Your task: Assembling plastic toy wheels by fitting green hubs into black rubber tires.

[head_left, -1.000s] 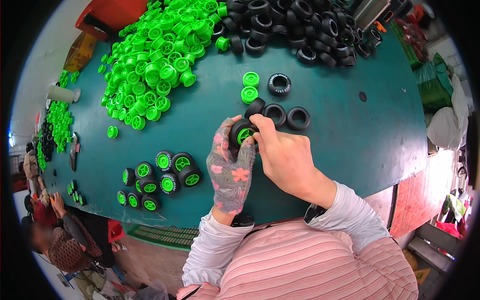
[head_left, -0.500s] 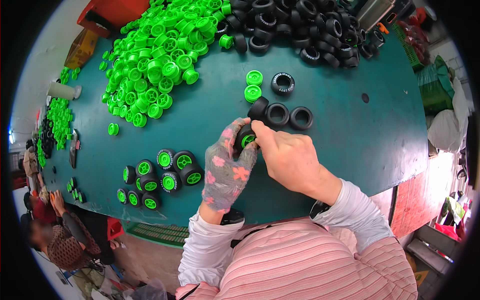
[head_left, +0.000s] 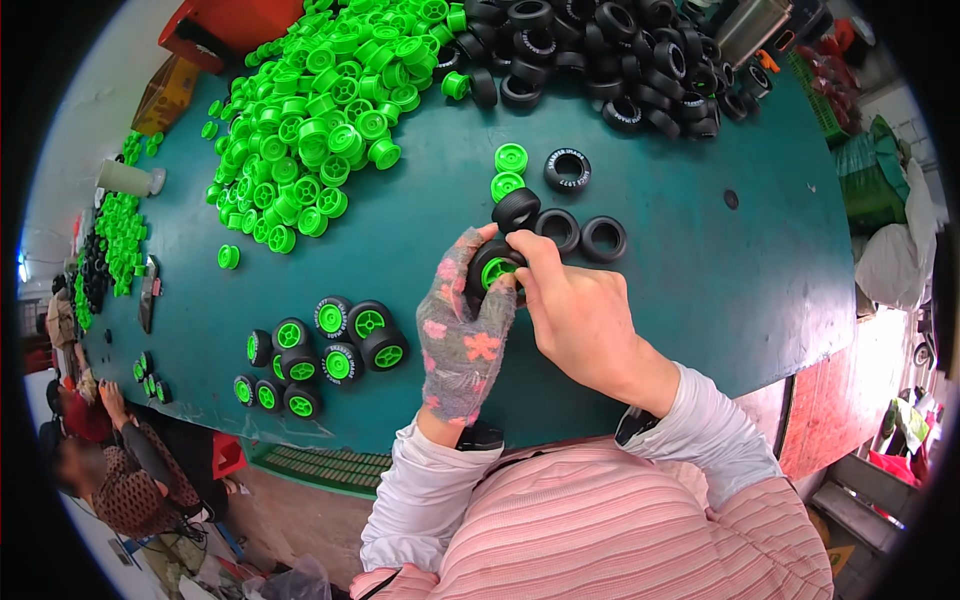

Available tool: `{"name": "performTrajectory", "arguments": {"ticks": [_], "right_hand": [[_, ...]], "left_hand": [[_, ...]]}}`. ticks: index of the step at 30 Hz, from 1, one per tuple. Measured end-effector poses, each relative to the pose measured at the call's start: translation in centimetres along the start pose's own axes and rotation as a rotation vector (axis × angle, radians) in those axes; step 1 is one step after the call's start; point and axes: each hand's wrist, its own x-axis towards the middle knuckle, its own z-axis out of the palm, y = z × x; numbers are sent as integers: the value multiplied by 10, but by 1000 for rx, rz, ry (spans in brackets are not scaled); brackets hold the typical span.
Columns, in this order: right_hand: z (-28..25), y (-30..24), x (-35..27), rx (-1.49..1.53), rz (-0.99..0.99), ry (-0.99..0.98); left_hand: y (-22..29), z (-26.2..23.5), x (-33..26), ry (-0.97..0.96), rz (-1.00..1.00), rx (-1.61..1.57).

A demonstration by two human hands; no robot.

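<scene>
- Head view: the left hand, in a grey fingerless glove with pink flowers, and the bare right hand meet over the green table, both closed around 1 toy wheel, a black tyre with a green hub.
- The wheel sits between the left thumb and fingers, just above the table's middle; the right thumb and forefinger press on its rim from the right.
- Just beyond the hands lie 3 loose black tyres in a row, with 2 green hubs and 1 more tyre behind them.
- To the left, near the table's front edge, stands a cluster of finished wheels, black with green centres.
- At the far side, a large heap of green hubs lies beside a heap of black tyres.
- Another person sits at the lower left, well apart from the hands.
</scene>
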Motion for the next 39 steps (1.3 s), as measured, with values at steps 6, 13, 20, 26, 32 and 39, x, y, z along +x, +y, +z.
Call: {"name": "performTrajectory", "arguments": {"ticks": [6,13,20,26,32,39], "right_hand": [[4,9,2,-193,-195,37],[-6,23,7,-319,-473,56],[-14,16,1,373,155,36],[-16,14,8,954,568,-188],[-17,8,8,930,523,-216],[2,3,-2,844,435,-45]], "left_hand": [[13,-5,7,-85,-68,40],[13,-18,10,-237,-208,5],[9,-22,11,-150,-256,-210],[20,-20,2,-193,-265,-386],[11,-28,1,-211,-283,-318],[14,-15,-5,-71,-183,-146]]}}
